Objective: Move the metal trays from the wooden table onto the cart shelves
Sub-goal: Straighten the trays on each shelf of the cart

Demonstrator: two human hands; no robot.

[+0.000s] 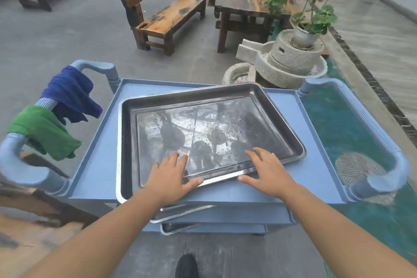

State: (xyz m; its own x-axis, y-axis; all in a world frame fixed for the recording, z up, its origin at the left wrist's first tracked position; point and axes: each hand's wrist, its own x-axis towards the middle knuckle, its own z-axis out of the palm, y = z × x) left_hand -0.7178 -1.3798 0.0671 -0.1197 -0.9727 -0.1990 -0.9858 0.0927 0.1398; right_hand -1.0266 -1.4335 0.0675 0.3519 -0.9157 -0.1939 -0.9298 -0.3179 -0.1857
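Two stacked metal trays lie on the top shelf of the blue cart (pixel 94 165). The upper tray (pixel 216 124) sits skewed, turned a little clockwise on the lower tray (pixel 127 142). My left hand (pixel 171 176) rests flat on the near edge of the upper tray, fingers straight, thumb along the rim. My right hand (pixel 268 171) lies flat at the tray's near right edge, fingers spread. More tray edges poke out of the middle shelf (pixel 180 211) and the bottom shelf (pixel 178 228).
A blue cloth (pixel 70 95) and a green cloth (pixel 42 133) hang over the cart's left handle. A wooden table edge (pixel 33 221) is at lower left. Behind the cart stand a stone mill (pixel 291 61) with a potted plant, a bench (pixel 167 13) and a dark table (pixel 243 0).
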